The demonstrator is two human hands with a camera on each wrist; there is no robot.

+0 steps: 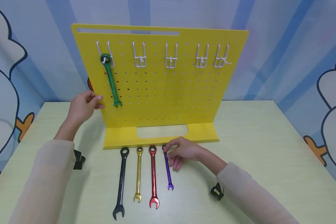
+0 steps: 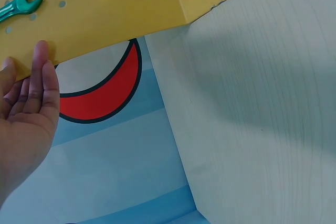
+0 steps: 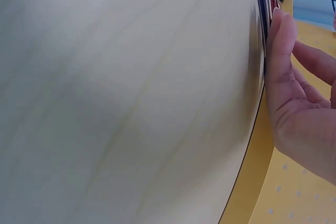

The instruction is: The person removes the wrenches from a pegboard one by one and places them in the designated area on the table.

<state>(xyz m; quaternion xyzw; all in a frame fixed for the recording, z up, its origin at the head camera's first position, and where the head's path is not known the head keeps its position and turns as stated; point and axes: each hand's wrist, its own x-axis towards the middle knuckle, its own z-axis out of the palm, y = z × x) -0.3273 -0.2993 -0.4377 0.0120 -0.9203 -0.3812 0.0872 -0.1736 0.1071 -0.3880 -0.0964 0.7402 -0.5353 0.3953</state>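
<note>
Where the head view shows the purple wrench [image 1: 168, 174] on the worktop [image 1: 266, 140], it runs eleven-to-five, ring end at nine o'clock from the nearer right hand [image 1: 182, 151]. Left wrist view: the left hand [image 2: 29, 124] grips the pegboard [image 2: 110, 17] edge. Right wrist view: fingers [image 3: 283, 38] part-bent; I cannot tell whether they pinch anything.

High, forward-and-down head view and close wrist views, yellow pegboard [image 1: 160, 85] in all

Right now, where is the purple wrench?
In the head view, the purple wrench lies on the table, right of the red wrench, with the right hand at its ring end.
</note>
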